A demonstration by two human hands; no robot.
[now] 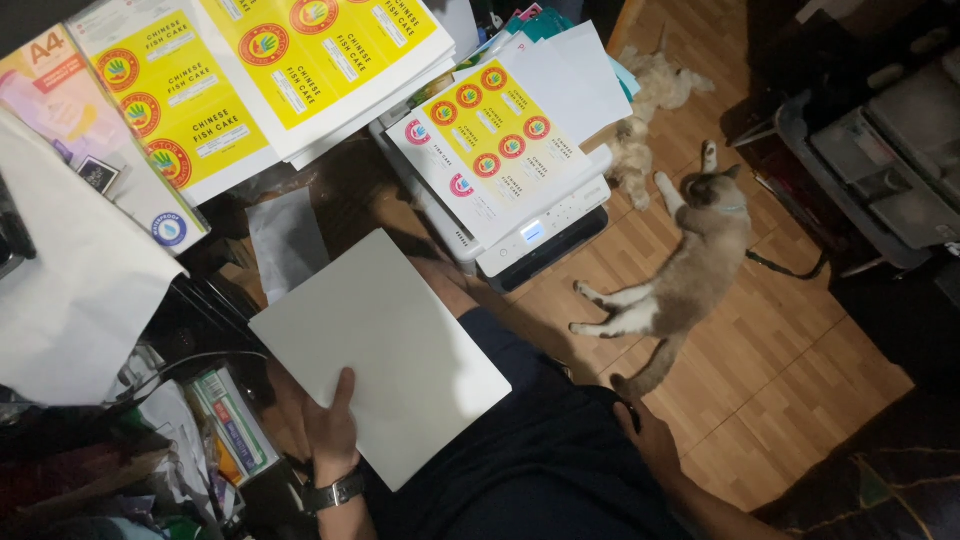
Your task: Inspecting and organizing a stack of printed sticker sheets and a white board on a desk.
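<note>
Your left hand (333,432) grips a stack of blank white sheets (380,350) at its near edge, thumb pressed flat on the top sheet and the fingers tucked underneath, out of sight. A dark wristwatch (335,492) sits on that wrist. The stack lies tilted across your lap, over your dark shorts (540,460), one corner pointing toward the printer.

Your right hand (645,425) rests down by your right thigh, near the floor. It is in shadow and mostly hidden by the leg, so whether it is open or closed cannot be told; it seems to hold nothing.

Just beyond the stack stands a white printer (545,235), with a printed sheet of round red-and-yellow stickers (490,140) lying on top of it. More white paper (565,75) fans out behind that sheet. To the left, larger yellow label sheets (250,70) overlap one another on a pile, and beside them lies a pack of paper (60,90) in its wrapper. A big loose white sheet (70,290) droops at the far left.

On the wooden floor (780,370) to your right, a tan and white cat (680,280) lies stretched on its side, well apart from your hands. A second, paler furry animal (650,100) lies beyond it, close to the printer. A grey plastic crate (880,170) stands at the right.
</note>
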